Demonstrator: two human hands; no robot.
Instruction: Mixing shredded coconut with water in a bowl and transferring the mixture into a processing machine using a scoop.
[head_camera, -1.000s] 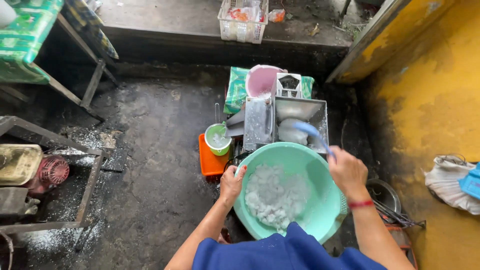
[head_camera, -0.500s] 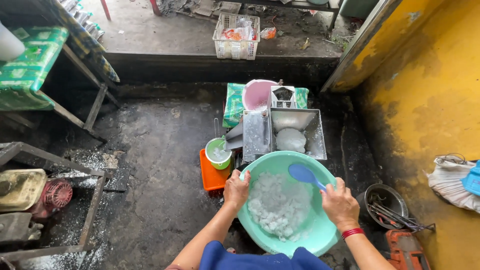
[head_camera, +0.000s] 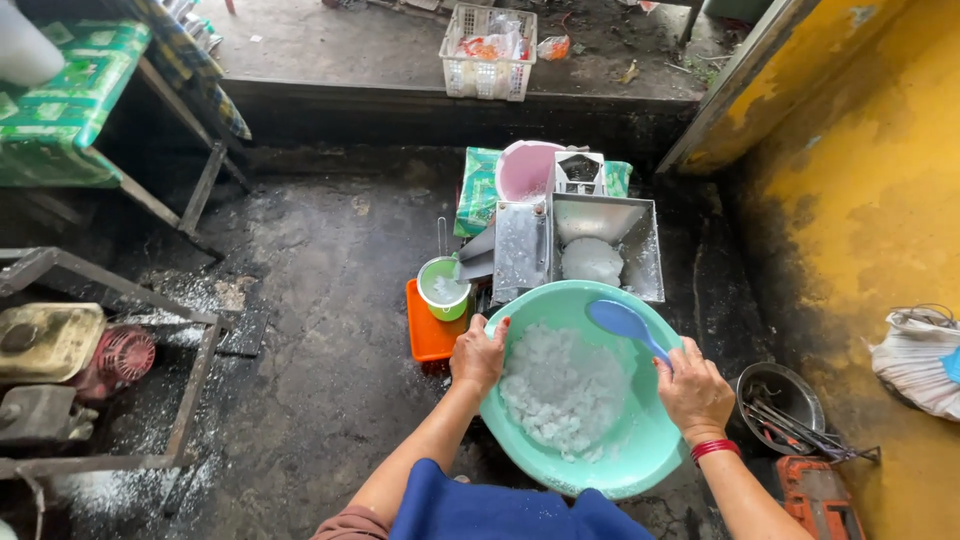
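Note:
A large mint-green plastic basin tilts toward me, holding a heap of white shredded flakes. My left hand grips the basin's left rim. My right hand is at the right rim and holds a blue plastic scoop whose bowl hovers over the flakes. Just beyond the basin stands a metal grating machine with a hopper and a white mound in its tray.
A small green cup sits on an orange tray left of the basin. A pink bowl lies behind the machine. A metal bowl of tools rests at right by the yellow wall. A motor on a frame stands left.
The blue scoop came down from above the machine's tray to just over the flakes. The basin has dropped lower and closer to me; my left hand kept its hold on the rim.

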